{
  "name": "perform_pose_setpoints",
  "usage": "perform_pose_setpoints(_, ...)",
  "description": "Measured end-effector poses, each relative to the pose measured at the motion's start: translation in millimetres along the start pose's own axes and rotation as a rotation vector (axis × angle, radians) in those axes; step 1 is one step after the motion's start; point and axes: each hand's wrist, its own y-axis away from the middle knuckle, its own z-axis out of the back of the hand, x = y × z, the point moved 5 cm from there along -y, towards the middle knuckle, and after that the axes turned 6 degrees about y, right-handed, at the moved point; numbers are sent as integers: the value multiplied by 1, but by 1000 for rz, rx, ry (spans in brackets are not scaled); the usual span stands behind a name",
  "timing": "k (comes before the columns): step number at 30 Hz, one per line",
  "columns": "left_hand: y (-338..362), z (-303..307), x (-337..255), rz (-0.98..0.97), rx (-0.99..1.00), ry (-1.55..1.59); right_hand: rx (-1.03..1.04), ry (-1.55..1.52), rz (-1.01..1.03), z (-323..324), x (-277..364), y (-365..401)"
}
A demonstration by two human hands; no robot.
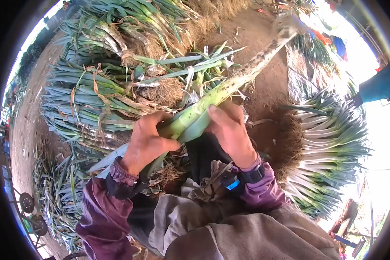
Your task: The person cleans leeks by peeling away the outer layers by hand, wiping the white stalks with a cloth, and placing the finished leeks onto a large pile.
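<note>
A long leek [224, 90] lies slantwise across both my hands, its dirt-speckled pale shank pointing up to the right and its root end blurred. My left hand [146, 142] wraps round the green lower part, thumb and fingers closed on it. Close by on the right, my right hand [232, 132] grips the same leek, the thumb pressed on top near a loose outer leaf [196, 129]. The fingers behind the stalk are mostly hidden. The green leaf tops run down past my left wrist.
Untrimmed leeks [91, 102] are heaped on the left, with more leeks [160, 30] behind them. On the right, leeks with white shanks [320, 143] lie fanned out, roots towards me. Brown soil [264, 82] shows between. A person's teal sleeve [375, 88] reaches in at far right.
</note>
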Motion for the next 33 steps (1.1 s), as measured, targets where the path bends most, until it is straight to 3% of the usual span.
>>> perform_pose_setpoints(2,-2,-2,6,16,-88,-27,59,302,-45,9,-16,0)
perform_pose_setpoints(4,-1,0,3,-9,-172,-77,46,291,-44,1,-18,-2)
perform_pose_setpoints(6,0,7,8,5,-255,-119,113,644,310,-5,-3,2)
perform_pose_setpoints(8,-2,25,28,64,-335,-154,27,-39,-183,-2,-13,4)
perform_pose_setpoints(10,0,60,55,28,-408,-275,-50,-24,-113,13,27,22)
perform_pose_setpoints(12,12,95,80,243,-420,-175,-124,4,-117,47,61,31)
perform_pose_setpoints(14,30,113,99,230,-433,-105,-134,99,51,73,90,36)
perform_pose_setpoints(15,40,121,104,219,-437,-69,-39,269,124,86,96,28)
perform_pose_setpoints(16,51,121,96,345,-402,100,-139,304,63,100,92,21)
perform_pose_setpoints(18,67,125,94,253,-359,139,-389,533,16,142,69,-7)
perform_pose_setpoints(21,82,122,79,340,-502,358,-222,2140,346,123,38,-27)
perform_pose_setpoints(22,86,118,69,315,-493,360,-170,2334,679,83,32,-18)
perform_pose_setpoints(23,90,114,58,287,-484,363,-92,2020,632,61,22,-20)
perform_pose_setpoints(24,92,112,53,259,-476,366,33,1811,344,37,9,-22)
perform_pose_setpoints(26,90,105,57,355,-379,379,288,1807,976,-22,-23,3)
perform_pose_setpoints(28,90,89,34,347,-378,328,510,1269,531,-66,-18,-4)
perform_pose_setpoints(30,86,78,14,238,-338,172,497,673,105,-93,-21,-8)
perform_pose_setpoints(33,80,60,4,203,-303,136,317,-12,-29,-98,-35,-21)
